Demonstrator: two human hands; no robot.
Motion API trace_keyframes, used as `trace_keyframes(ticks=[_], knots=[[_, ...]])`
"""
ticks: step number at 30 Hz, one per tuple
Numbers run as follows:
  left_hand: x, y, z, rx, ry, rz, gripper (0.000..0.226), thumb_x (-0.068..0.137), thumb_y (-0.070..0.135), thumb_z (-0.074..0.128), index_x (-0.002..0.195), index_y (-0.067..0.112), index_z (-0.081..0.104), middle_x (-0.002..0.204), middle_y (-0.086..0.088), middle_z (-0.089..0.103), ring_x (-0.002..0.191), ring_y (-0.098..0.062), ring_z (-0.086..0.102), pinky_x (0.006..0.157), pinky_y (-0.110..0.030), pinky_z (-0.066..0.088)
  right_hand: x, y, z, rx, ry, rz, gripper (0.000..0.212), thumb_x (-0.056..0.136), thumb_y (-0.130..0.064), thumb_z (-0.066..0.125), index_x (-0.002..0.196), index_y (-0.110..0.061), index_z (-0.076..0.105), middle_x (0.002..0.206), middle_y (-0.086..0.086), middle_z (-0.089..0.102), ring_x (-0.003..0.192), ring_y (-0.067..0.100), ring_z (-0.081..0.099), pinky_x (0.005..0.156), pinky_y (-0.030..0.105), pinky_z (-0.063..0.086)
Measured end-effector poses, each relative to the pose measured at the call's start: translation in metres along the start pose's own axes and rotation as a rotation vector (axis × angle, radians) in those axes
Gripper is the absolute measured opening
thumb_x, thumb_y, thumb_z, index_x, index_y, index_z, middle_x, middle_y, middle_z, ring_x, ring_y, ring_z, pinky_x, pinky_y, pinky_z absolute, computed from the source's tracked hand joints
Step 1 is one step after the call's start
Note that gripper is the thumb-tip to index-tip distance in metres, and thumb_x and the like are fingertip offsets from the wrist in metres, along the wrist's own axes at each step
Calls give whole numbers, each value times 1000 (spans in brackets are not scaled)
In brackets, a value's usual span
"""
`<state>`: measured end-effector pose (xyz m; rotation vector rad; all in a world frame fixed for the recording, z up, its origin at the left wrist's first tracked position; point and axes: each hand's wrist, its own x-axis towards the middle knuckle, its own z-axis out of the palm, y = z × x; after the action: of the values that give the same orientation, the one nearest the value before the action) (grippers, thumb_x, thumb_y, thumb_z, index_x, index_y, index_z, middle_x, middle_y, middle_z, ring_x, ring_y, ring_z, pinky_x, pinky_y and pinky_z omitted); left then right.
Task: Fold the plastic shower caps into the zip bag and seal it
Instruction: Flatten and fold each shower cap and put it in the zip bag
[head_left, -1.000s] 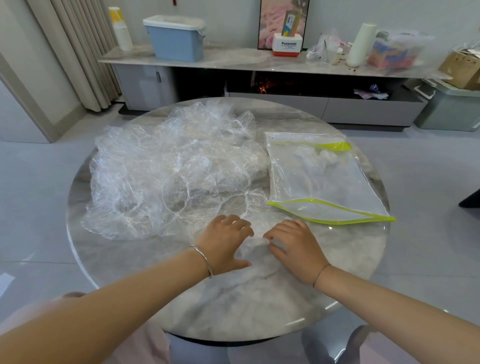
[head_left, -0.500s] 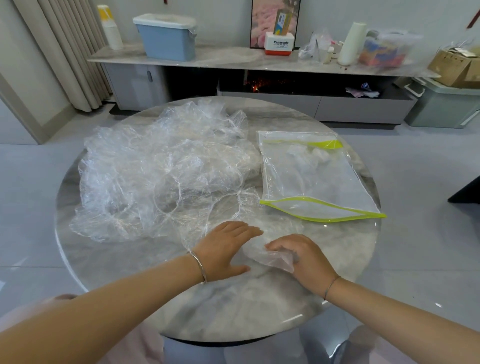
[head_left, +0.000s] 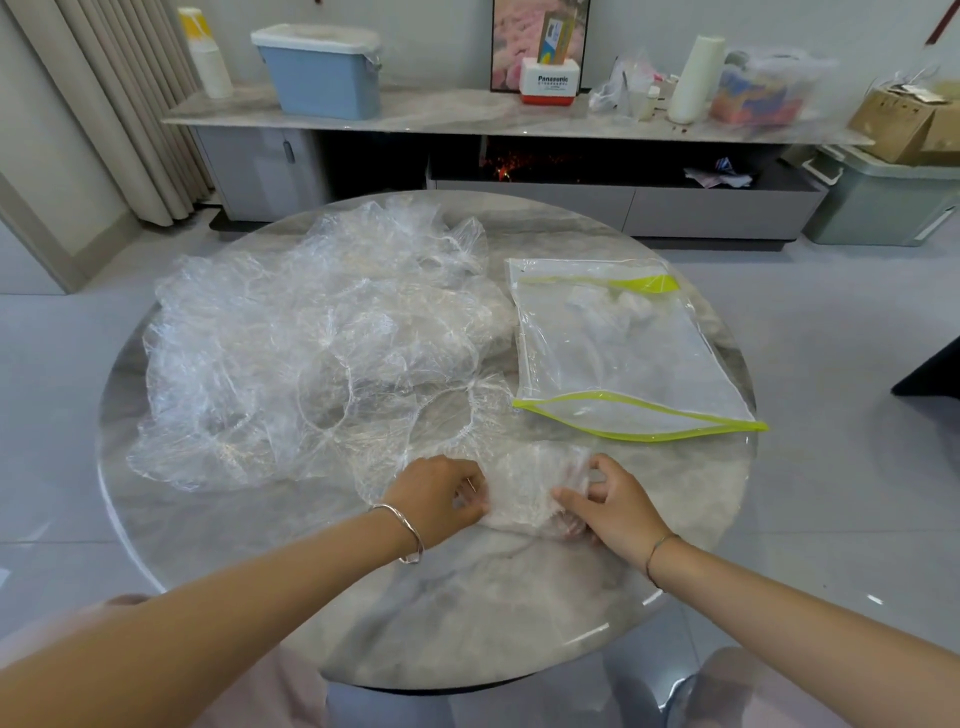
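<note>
Left hand (head_left: 441, 493) and right hand (head_left: 618, 504) each pinch one end of a folded shower cap (head_left: 530, 488) lying on the round marble table (head_left: 467, 613). Beyond the left hand lies the loose pile of caps (head_left: 311, 353). Right of the pile, the zip bag (head_left: 623, 364) lies flat, its green-edged mouth gaping toward the hands.

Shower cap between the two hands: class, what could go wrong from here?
The shower cap, gripped by the left hand and right hand, is thin film and may spring open if released. The pile lies close by and could drag along. The zip bag gapes only slightly; insertion may snag.
</note>
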<state>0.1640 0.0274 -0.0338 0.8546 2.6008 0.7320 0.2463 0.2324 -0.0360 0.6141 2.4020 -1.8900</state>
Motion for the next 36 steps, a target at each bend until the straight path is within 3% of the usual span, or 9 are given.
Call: trace_keyframes(ticks=[3,6,10,15,21,23,30,33,36], knots=[[1,2,-1,74,-19,-2,47,80,30,67,122,22,47,95,9,62,94,-14,58,86,-26,44,4,-1,-3,-245,138,-84,44,78,-18,75,109,-16,44,84,-4,57,58,3,54,54,14,42],[-2,4,1,281,80,187,60,85,30,57,139,19,33,121,3,50,108,-17,49,93,-28,39,4,-6,-8,-496,246,-467,41,81,-22,68,115,-19,46,108,-8,44,86,2,47,78,16,39],[-4,12,-1,408,191,459,52,79,23,40,130,16,51,129,-3,53,115,-21,49,99,-33,39,-2,-7,-11,-726,157,-798,21,85,-30,50,100,-21,62,114,-7,53,109,4,46,96,18,29],[-3,9,2,602,-2,492,49,74,27,34,107,23,70,114,3,67,108,-21,63,95,-40,48,0,14,-8,-877,-30,-698,33,89,-43,42,104,-27,67,110,-13,62,106,7,53,93,16,25],[-2,2,2,572,-149,303,72,82,60,18,134,21,50,138,-1,50,132,-25,42,114,-42,23,6,17,-12,-1006,-162,-670,57,84,-59,43,127,-23,55,123,-9,59,112,7,49,97,14,21],[-1,1,3,593,-100,329,67,79,62,26,125,22,57,126,-1,58,122,-24,52,109,-41,33,6,16,-11,-1034,-151,-685,59,79,-61,49,123,-23,56,119,-9,61,107,7,50,94,17,24],[10,2,10,511,169,437,33,50,28,86,81,26,73,83,8,64,81,-15,63,83,-25,34,15,22,-8,-1058,-13,-766,31,66,-28,58,95,-19,67,94,-4,57,84,16,56,85,20,33],[11,3,7,451,203,442,27,53,27,85,77,26,73,80,9,65,80,-15,64,79,-20,37,18,21,-9,-1023,3,-779,20,68,-26,52,81,-21,66,80,-8,55,77,11,48,76,21,31],[9,5,4,402,133,374,19,86,29,60,102,23,69,96,4,65,100,-17,56,88,-20,30,18,18,-10,-887,-7,-659,11,77,-26,50,69,-27,57,70,-15,49,72,5,39,75,22,27]])
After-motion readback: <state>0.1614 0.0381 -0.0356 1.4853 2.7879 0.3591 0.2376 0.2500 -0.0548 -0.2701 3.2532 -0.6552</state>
